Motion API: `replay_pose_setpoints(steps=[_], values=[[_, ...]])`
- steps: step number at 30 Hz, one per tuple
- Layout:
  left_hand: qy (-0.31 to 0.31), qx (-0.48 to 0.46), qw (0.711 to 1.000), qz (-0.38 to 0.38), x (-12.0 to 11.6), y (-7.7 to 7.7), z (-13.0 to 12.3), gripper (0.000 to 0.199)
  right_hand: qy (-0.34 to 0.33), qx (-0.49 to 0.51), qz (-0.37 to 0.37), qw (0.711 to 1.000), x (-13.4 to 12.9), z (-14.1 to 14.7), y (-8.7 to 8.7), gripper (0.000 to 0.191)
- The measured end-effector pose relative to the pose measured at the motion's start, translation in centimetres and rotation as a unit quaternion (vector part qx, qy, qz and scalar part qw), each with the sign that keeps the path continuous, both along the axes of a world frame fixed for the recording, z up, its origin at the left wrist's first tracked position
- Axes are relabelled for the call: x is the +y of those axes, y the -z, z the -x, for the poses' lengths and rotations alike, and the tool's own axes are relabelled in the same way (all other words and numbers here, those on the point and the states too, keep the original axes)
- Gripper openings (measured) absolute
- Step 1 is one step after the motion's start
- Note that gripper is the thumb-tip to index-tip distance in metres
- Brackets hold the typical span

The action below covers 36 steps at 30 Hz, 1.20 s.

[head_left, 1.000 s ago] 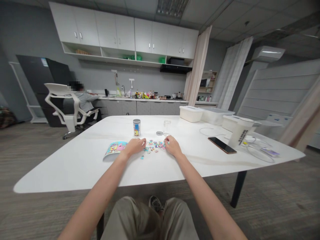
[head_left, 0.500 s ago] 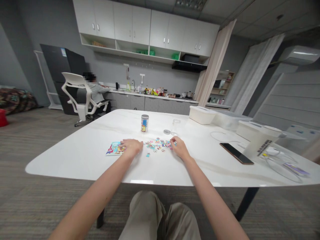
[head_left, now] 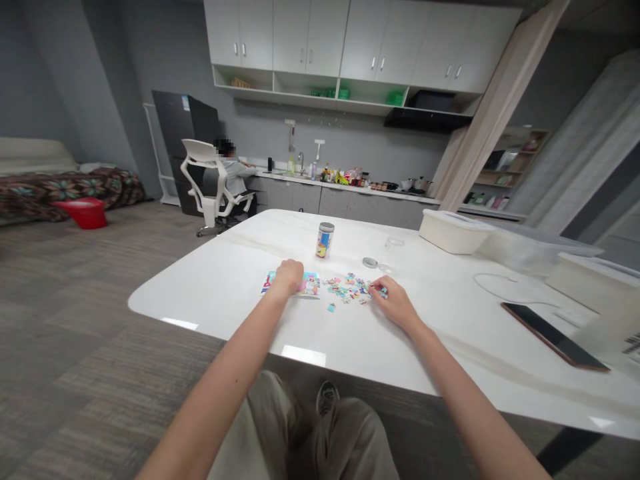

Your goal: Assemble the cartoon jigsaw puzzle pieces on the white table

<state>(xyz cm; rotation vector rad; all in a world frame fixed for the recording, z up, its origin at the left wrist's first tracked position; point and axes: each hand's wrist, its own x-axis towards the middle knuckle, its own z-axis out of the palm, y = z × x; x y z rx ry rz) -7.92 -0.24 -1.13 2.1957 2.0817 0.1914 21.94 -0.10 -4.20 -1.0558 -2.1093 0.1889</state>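
My left hand (head_left: 291,275) is closed, knuckles up, over the colourful cartoon picture sheet (head_left: 312,284) lying flat on the white table. Its fingertips are hidden, so what it holds, if anything, cannot be seen. My right hand (head_left: 394,301) is at the right end of a loose heap of small jigsaw puzzle pieces (head_left: 345,289), thumb and fingers pinched together on a piece. One blue puzzle piece (head_left: 331,307) lies apart, nearer me. Behind the heap are a printed jar (head_left: 324,243) with a grey lid, a loose round lid (head_left: 370,263) and a clear jar (head_left: 394,250).
At the right are a phone (head_left: 553,333), a white cable (head_left: 493,293) and several pale storage boxes (head_left: 455,233). A person sits in a white office chair (head_left: 207,180) at the far counter. A red basin (head_left: 86,213) stands on the floor at left.
The view has swung left, so things appear farther right. My left hand has curled from a flatter pose, showing more of the picture sheet's right side. My right hand stays at the heap.
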Motion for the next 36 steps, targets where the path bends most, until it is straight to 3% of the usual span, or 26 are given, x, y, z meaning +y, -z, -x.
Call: replay_pose_setpoints(steps=[5,10,15,22,26,29,33,36], values=[[0.039,-0.006,0.999,0.013,-0.3,-1.6,3.7,0.028,-0.020,-0.005,0.006,1.000,-0.6,0.7,-0.4,0.015],[0.070,-0.049,0.996,0.032,0.7,-0.7,3.5,0.033,-0.052,-0.014,0.025,0.998,-1.3,1.5,-0.5,0.014],[0.105,-0.087,0.989,0.056,2.4,-0.3,4.2,0.044,-0.025,0.001,0.015,1.000,-1.1,1.6,-0.5,0.014],[0.166,-0.120,0.978,0.048,2.1,-0.1,5.4,0.035,-0.014,0.002,0.009,1.000,-0.6,2.6,-0.5,0.013],[0.179,-0.130,0.975,0.036,1.3,-0.3,5.5,0.045,-0.018,-0.008,0.012,1.000,-0.6,2.7,-0.6,0.013],[0.200,-0.107,0.974,-0.002,0.7,-0.8,5.2,0.037,-0.011,-0.008,0.014,1.000,-0.7,2.7,-0.6,0.014],[0.218,-0.047,0.972,-0.069,-0.2,-1.8,3.7,0.028,-0.009,-0.009,0.012,1.000,-0.7,2.6,-0.4,0.012],[0.216,-0.021,0.974,-0.060,-1.1,-2.6,2.1,0.029,-0.006,-0.005,0.003,1.000,-0.5,2.6,-0.2,0.010]])
